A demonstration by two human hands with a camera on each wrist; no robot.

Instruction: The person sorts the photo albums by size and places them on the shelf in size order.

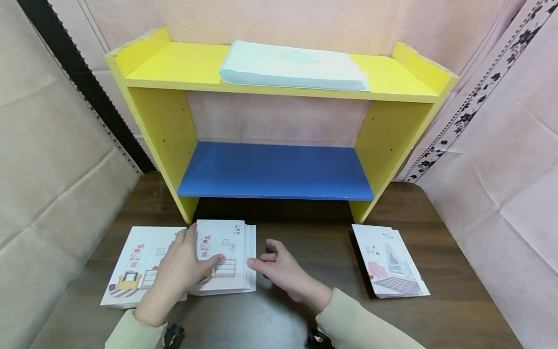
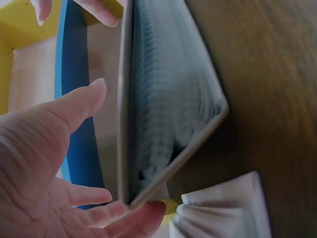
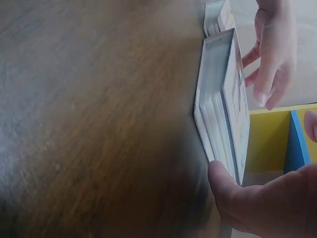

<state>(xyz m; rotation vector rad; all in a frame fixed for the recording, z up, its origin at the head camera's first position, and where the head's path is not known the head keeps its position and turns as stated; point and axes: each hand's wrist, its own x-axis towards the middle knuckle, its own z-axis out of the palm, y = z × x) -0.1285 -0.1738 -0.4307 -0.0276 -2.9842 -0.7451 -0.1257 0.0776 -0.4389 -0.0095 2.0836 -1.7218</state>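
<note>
A white hardcover book with printed drawings lies on the table below the shelf, its page block showing in the left wrist view. My left hand is at its left side, thumb stretched over the cover and fingers along the left edge. In the left wrist view those fingertips are right at the book's corner. My right hand is at the right edge; its thumb meets the page side in the right wrist view. Left of this book lies another white book, partly behind my left hand.
A yellow shelf unit with a blue lower board stands at the back of the brown table. On its top board lies a pale blue-and-white packet. Farther right on the table lies a third book.
</note>
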